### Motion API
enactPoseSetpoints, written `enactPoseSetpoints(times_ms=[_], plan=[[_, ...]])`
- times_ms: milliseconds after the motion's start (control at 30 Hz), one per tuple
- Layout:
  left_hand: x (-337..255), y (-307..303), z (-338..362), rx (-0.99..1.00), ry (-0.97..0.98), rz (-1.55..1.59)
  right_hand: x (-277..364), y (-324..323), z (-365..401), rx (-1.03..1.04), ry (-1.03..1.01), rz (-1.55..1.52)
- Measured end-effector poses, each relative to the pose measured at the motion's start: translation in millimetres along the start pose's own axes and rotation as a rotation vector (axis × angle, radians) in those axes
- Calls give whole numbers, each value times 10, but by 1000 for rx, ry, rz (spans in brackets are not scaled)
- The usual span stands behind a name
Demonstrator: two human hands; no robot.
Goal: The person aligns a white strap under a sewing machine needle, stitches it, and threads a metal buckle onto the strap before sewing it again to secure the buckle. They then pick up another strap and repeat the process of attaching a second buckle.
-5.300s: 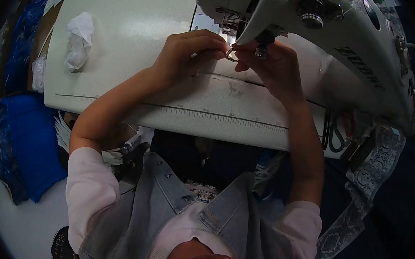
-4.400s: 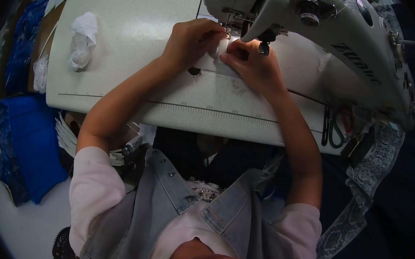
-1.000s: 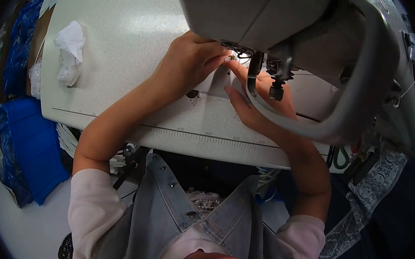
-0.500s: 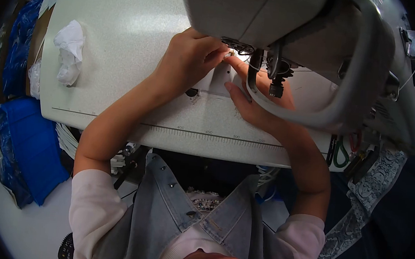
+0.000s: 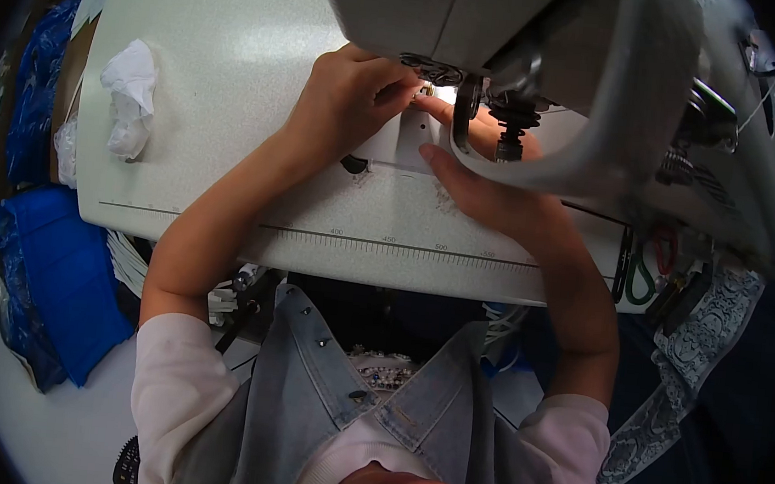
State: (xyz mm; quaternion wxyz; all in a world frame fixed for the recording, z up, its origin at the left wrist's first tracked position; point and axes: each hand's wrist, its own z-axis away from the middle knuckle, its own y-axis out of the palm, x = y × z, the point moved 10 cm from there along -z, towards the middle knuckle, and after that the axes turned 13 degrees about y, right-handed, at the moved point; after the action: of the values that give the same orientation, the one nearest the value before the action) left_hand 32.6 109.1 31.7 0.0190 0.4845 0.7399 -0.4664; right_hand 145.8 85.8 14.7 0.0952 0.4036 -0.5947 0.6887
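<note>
A grey sewing machine (image 5: 604, 86) fills the top of the view and hides part of both hands. My left hand (image 5: 349, 100) pinches a small white strap piece (image 5: 413, 132) right under the machine's head, by the needle. My right hand (image 5: 485, 181) lies flat on the machine bed beside it, thumb and forefinger pressing the same white piece. A small metal part glints at my fingertips (image 5: 427, 91); what it is cannot be told. The needle area itself is mostly hidden by the machine's arm.
The pale sewing table (image 5: 240, 35) carries a printed ruler along its front edge (image 5: 388, 240). A crumpled white cloth (image 5: 128, 95) lies at the left. Blue fabric (image 5: 62, 278) hangs below left. Green-handled scissors (image 5: 638, 273) and patterned lace trim (image 5: 691, 352) sit at the right.
My head has come closer to the machine, so it covers more of the view. Both hands stay at the needle holding the white piece; the right forefinger has shifted slightly toward the needle.
</note>
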Motion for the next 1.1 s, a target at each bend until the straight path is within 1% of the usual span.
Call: enactPoseSetpoints(times_ms=[100,133,233,267,300,333,367,400,433,467,500,533,567,600,633,667,700,733,767,867,900,933,967,1000,1033,1100], plan=[[34,49,9,15,-6,19,-123,-92,1,34,89,-1],[50,55,15,13,-3,29,-219,-163,-30,-19,114,-97],[81,69,30,42,3,2,-235,-290,-83,-54,87,-229],[108,48,24,41,1,0,-390,-268,-82,-1,252,-604],[264,64,53,53,-127,165,-526,-174,-57,57,418,-977],[320,69,31,64,-253,330,-527,-184,-134,103,277,-1099],[419,111,72,247,-452,289,-596,-210,-126,103,277,-1100],[434,114,48,246,-456,288,-516,-259,-142,155,216,-1174],[308,131,-102,310,-210,117,-442,-276,-144,208,155,-1249],[341,161,-117,347,-90,35,-432,-234,-136,211,158,-1253],[370,188,-122,372,31,-50,-506,-238,-137,90,217,-1195],[638,238,14,504,-87,-6,-581,-284,-136,-30,268,-1132],[789,300,134,569,-145,17,-572,-294,-146,-28,264,-1131],[822,319,176,635,-203,35,-516,-372,-145,-108,234,-685],[411,177,-94,532,-55,-54,-443,-407,-135,-180,200,-238],[286,148,-132,485,18,-93,-480,-367,-151,-180,203,-241],[158,116,-163,435,89,-137,-473,-307,-188,-193,165,-114],[182,115,-57,334,120,-123,-443,-258,-216,-204,123,14],[181,75,17,230,148,-111,-442,-210,-240,-199,123,11],[92,90,143,187,183,-82,-325,-138,-296,-236,80,-4],[49,41,136,155,164,-80,-413,-88,-324,-199,136,-68],[55,23,125,146,155,-75,-448,-68,-330,-174,162,-95],[39,18,114,139,188,-65,-477,-50,-336,-149,189,-121],[30,23,119,132,221,-57,-450,-51,-344,-113,203,-106],[94,25,146,127,211,-53,-433,-43,-342,-76,220,-93],[195,70,200,192,195,-75,-380,-83,-342,-76,204,-64]])
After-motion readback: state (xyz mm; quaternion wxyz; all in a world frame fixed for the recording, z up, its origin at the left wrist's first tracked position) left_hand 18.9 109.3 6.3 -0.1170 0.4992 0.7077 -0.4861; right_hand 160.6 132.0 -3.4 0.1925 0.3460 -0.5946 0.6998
